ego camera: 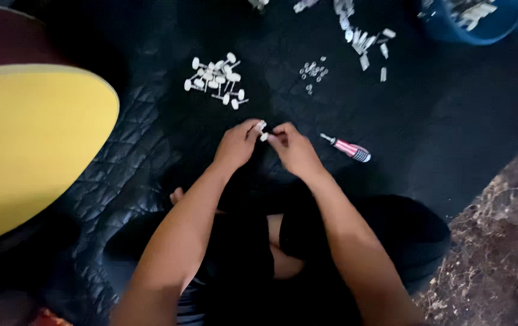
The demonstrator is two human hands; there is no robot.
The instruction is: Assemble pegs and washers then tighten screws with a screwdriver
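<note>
My left hand and my right hand meet over a black quilted mat, fingertips together on a small white part held between them. Which hand carries most of it I cannot tell. A red and white striped screwdriver lies on the mat just right of my right hand. Beyond my hands sits a pile of white round-headed pegs. A small cluster of tiny metal screws lies to the right of that pile.
Several white flat pieces are scattered at the top, next to a blue bowl holding more pieces. A yellow rounded surface fills the left side. Brown marbled floor shows at the lower right. My crossed legs rest below.
</note>
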